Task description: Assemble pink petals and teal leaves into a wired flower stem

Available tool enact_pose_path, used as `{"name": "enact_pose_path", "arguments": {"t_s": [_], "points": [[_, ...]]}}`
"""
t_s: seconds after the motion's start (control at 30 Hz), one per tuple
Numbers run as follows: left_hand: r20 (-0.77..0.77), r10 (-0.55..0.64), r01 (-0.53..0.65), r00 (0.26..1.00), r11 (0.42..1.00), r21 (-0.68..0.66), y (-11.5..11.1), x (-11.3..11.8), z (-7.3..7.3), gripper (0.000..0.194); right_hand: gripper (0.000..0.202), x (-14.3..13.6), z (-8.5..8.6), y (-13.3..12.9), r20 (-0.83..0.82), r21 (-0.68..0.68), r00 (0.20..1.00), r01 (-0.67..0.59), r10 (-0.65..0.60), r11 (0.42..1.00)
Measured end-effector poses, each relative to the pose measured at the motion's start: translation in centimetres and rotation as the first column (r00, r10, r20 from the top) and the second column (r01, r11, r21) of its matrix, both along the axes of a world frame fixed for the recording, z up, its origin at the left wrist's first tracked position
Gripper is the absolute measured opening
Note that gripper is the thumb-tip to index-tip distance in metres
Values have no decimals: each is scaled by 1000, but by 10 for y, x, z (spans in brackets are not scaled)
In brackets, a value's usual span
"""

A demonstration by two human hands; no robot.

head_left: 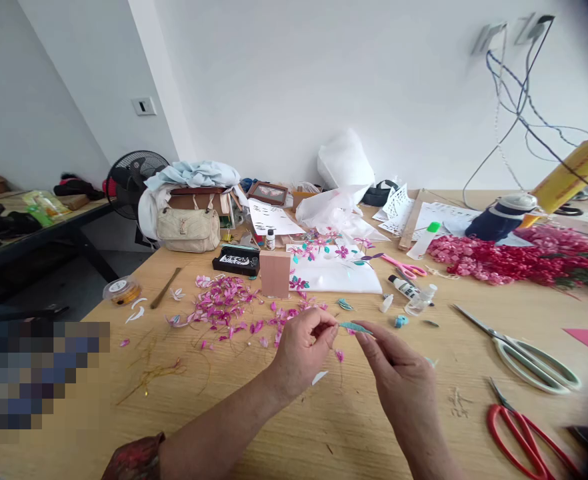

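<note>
A small teal leaf-shaped piece (356, 327) is stretched between my two hands over the middle of the table. My left hand (308, 347) pinches its left end, fingers curled. The right end sits between the thumb and fingers of my right hand (399, 367). Behind and left of my hands lies a pile of pink petals (224, 300). A pink flower on a thin stem (340, 357) and a white sliver (319, 378) lie just below. Another teal leaf piece (345, 304) rests a little beyond my fingers.
White-handled scissors (534, 363) and red-handled scissors (519, 433) lie at the right. A wooden block (275, 274) stands behind the petals. Small bottles (421, 300), pink scissors (407, 268) and a white pad (334, 277) are farther back. Red and pink flower bunches (514, 260) lie back right.
</note>
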State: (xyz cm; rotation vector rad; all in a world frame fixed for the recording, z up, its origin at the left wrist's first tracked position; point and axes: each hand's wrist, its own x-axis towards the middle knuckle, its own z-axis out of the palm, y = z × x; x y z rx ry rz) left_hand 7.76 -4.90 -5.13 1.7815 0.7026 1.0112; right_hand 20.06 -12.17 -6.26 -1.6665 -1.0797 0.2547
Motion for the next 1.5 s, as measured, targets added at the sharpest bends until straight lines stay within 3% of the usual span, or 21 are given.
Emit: {"name": "enact_pose_path", "arguments": {"t_s": [0.2,0.47,0.53,0.63,0.73,0.8,0.93,1.2,1.3,1.4,1.5], "points": [[-68,76,-53,995,955,292,0,-3,0,9,26,1,1,-2,-56,16,997,48,-47,999],[-72,47,-8,996,883,469,1,-6,-6,14,27,-2,4,-3,-52,13,997,56,-55,998],[-73,26,5,997,920,392,0,-6,-5,13,27,-3,4,-2,-59,20,995,83,-82,996],[-40,-58,60,998,997,39,0,-6,-1,15,26,-2,5,-2,-64,26,993,99,-97,995],[13,-200,197,980,950,-243,2,-10,5,24,25,-2,6,-2,-62,31,993,100,-98,995],[16,-245,242,969,940,-241,4,-14,9,27,25,-2,6,-1,-63,38,993,102,-100,994],[-9,-195,193,981,974,-116,4,-16,11,30,24,-3,4,0,-66,32,991,119,-117,992],[74,-54,65,996,986,-154,0,3,2,12,22,-9,5,2,-177,60,984,47,-36,997],[104,-62,85,993,968,-237,2,2,5,9,21,-9,6,3,-172,60,985,33,-22,998],[165,-88,146,982,912,-383,4,-2,9,10,21,-11,4,5,-105,48,994,0,5,999],[191,-70,146,979,896,-420,6,-5,10,12,22,-14,1,6,-19,47,999,-46,47,998]]}}
